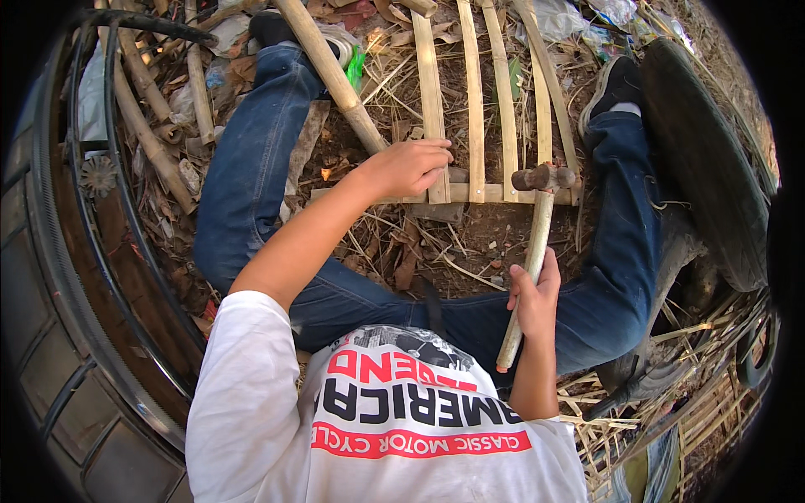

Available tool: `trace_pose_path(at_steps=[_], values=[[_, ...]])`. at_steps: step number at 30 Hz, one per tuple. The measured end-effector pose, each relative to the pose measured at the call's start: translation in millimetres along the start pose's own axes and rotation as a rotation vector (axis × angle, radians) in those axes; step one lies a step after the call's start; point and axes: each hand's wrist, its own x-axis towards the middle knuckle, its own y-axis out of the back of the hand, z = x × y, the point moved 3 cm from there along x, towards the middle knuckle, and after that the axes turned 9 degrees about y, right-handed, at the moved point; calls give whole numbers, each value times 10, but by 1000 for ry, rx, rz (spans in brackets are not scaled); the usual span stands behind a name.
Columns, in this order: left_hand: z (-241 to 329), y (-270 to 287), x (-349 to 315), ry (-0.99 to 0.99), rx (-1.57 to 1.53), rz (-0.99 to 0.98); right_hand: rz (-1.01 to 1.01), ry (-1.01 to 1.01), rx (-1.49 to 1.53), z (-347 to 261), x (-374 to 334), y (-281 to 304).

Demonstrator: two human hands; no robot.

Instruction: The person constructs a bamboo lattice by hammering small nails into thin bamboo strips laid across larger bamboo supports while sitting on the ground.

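My right hand (535,293) grips a hammer by its pale, worn handle (541,230). The rusty hammer head (543,177) is over the right part of a bamboo crosspiece (495,194). My left hand (408,168) is closed, with its fingers curled at the lower end of a flat bamboo slat (432,92). What lies between those fingertips is hidden. Several more slats, such as a bamboo slat (472,109), run away from me off the crosspiece, spaced apart side by side. Small nail heads show where some slats meet it.
A thick bamboo pole (331,75) slants down towards my left wrist. My jeans-clad legs spread around the frame. A black tire (704,159) stands at the right, and a dark metal rack (117,176) at the left. Dry leaves, plastic scraps and split bamboo litter the ground.
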Motion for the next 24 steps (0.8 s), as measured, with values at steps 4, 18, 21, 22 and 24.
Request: trace_pose_path(at_steps=[4, 18, 21, 22, 24], values=[[-7, 23, -55, -27, 34, 61, -31, -1, -6, -19, -25, -40], [986, 10, -605, 195, -453, 327, 42, 108, 46, -179, 61, -397], [1150, -35, -661, 178, -393, 208, 56, 245, 93, -129, 117, -497], [1190, -3, -659, 168, -366, 194, 16, 213, 126, -121, 114, -494], [1251, 57, -647, 157, -348, 181, -31, 229, 144, -33, 91, -533]])
